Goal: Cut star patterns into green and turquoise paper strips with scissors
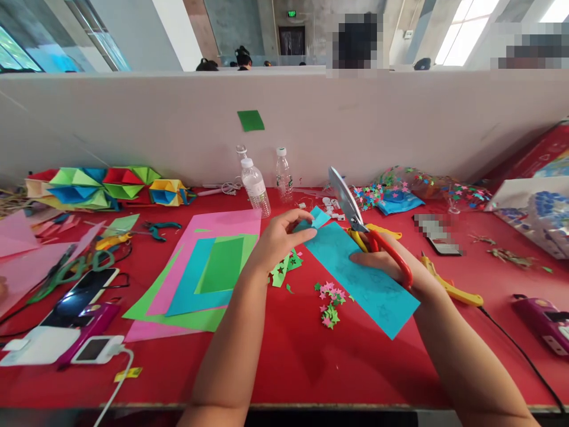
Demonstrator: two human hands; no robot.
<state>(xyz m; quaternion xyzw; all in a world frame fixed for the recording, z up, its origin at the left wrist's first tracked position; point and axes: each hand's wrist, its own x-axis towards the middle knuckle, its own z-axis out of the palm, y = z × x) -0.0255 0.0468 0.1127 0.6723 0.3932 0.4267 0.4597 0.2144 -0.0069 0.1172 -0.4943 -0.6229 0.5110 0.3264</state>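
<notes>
My left hand (284, 237) pinches a small piece of blue paper (320, 217) between thumb and fingers. Red-handled scissors (355, 220) are in my right hand (391, 261), with their blades pointing up and away from me. The thumb of that hand also presses on a larger blue paper strip (362, 276), which slants over the table with faint marks on it. Below the hands lie small pink and green paper stars (331, 299). Beside my left wrist are green paper scraps with star-shaped holes (284, 270), partly hidden by that hand.
Coloured paper sheets (208, 231) are stacked on the left of the red table (293, 367). Plastic bottles (255, 188) stand by the partition. A yellow glue gun (457, 290) with its cord lies at right, near a phone (438, 234). Folded paper shapes (102, 187) sit at back left.
</notes>
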